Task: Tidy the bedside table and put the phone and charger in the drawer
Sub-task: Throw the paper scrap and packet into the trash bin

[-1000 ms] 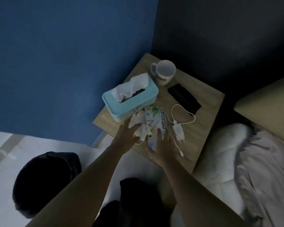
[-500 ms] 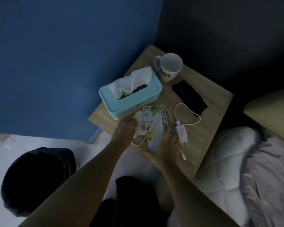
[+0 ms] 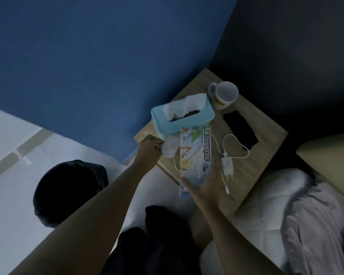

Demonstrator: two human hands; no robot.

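On the wooden bedside table (image 3: 266,139) lie a black phone (image 3: 240,129) and a white charger (image 3: 227,168) with its looped cable (image 3: 236,144). My left hand (image 3: 149,149) is shut on a crumpled white tissue (image 3: 170,148) near the table's left corner. My right hand (image 3: 206,186) grips the lower end of a flat scissors package (image 3: 196,155) and holds it tilted above the table's front edge. No drawer is visible.
A light blue tissue box (image 3: 182,118) and a white mug (image 3: 224,95) stand at the back of the table. A dark round bin (image 3: 68,190) sits on the white floor at left. A white pillow and bedding (image 3: 286,205) lie at right.
My left hand closed on the crumpled tissue and drew it left. My right hand took hold of the scissors package and raised it off the table.
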